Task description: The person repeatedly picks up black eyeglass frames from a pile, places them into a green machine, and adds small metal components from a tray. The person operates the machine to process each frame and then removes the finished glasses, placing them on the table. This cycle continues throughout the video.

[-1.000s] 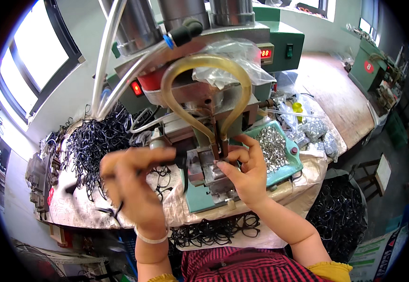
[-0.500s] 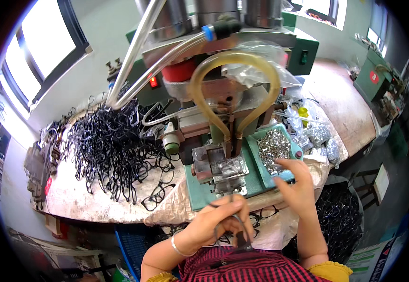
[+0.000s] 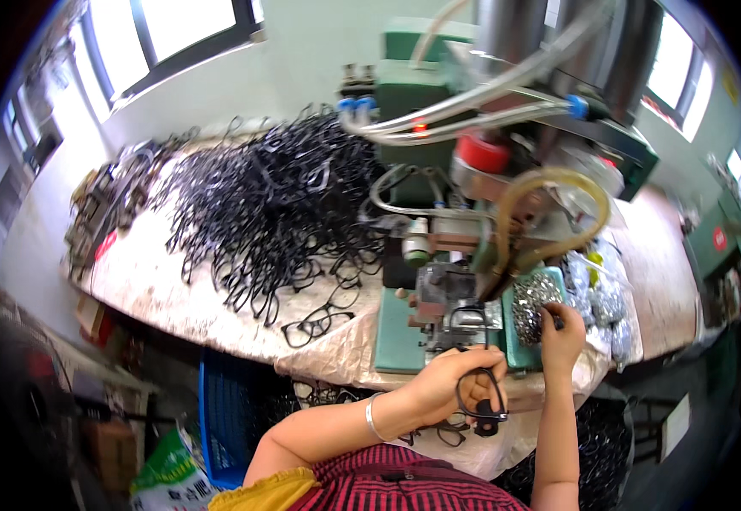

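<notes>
My left hand [image 3: 460, 383] is closed round a black eyeglass frame [image 3: 490, 416], held just in front of the metal fixture [image 3: 443, 294] of a green press. One rim hangs below the fingers; another part of the frame reaches up by the fixture. Over at the green tray [image 3: 521, 358], my right hand [image 3: 564, 339] has its fingers bent together at the near right side of a heap of small metal parts [image 3: 534, 298]. What lies between those fingertips is too small to make out.
A large tangle of black eyeglass frames [image 3: 276, 196] covers the table's left side. Clear hoses [image 3: 472, 106] and a yellowish tube loop [image 3: 553, 176] hang over the press. Bagged parts [image 3: 609, 307] lie right of the tray. A blue crate [image 3: 221, 417] stands below the table edge.
The view has swung left, so the press appears farther right. My right hand's fingers, spread beside the tray before, have come together at the metal parts. The left hand still holds the eyeglass frame.
</notes>
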Available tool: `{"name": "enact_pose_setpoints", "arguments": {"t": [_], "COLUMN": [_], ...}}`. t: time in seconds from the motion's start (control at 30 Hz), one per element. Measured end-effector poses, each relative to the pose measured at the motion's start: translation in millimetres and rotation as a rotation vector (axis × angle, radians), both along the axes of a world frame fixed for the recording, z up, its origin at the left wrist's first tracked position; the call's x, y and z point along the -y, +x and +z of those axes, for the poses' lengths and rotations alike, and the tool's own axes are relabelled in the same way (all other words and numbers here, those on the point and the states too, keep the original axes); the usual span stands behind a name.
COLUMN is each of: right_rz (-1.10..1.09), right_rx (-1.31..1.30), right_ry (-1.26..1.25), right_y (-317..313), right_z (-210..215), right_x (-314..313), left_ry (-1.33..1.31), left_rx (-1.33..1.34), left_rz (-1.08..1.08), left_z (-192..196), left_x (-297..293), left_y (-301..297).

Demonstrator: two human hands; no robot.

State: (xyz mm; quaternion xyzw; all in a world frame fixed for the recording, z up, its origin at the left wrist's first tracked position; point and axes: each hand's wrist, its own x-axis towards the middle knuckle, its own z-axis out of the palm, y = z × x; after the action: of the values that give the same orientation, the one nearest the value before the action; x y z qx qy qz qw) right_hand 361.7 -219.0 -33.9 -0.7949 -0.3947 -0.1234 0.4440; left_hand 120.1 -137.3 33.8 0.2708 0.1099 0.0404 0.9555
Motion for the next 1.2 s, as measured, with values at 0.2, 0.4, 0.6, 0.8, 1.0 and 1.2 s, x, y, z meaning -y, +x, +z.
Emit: {"name": "enact_pose_setpoints", "arguments": {"t": [0.2, 0.4, 0.6, 0.8, 1.0, 1.2], "right_rz": [-0.017, 0.072, 0.091, 0.145, 0.269, 0.222], "right_rx": [-0.124, -0.156, -0.033, -0.288, -0.401, -0.515], "right_ry": [0.058, 0.084, 0.067, 0.113, 0.122, 0.149], "right_y": [-13.6, -15.4, -30.6, -31.7, -36.5, -36.8], "right_z": [-8.0, -13.1, 1.9, -4.9, 8.9, -10.7], "right_x": [2.6, 1.9, -13.2, 7.1, -33.4, 4.6], "left_ry": [0.388, 1.409, 1.846, 1.887, 2.076, 2.191], "left_rx": [-0.145, -0.494, -0.871, -0.872, -1.029, -1.014], "left_rz": [0.194, 1.496, 1.469, 1.238, 0.426, 0.728], "left_z": [-3.3, -25.6, -51.4, -61.8, -70.1, -90.2], "left_x": [-5.0, -95.2, -118.5, -94.7, -128.1, -127.0], "left_y": [-35.2, -40.4, -32.9, -134.7, -160.3, -159.2]}}
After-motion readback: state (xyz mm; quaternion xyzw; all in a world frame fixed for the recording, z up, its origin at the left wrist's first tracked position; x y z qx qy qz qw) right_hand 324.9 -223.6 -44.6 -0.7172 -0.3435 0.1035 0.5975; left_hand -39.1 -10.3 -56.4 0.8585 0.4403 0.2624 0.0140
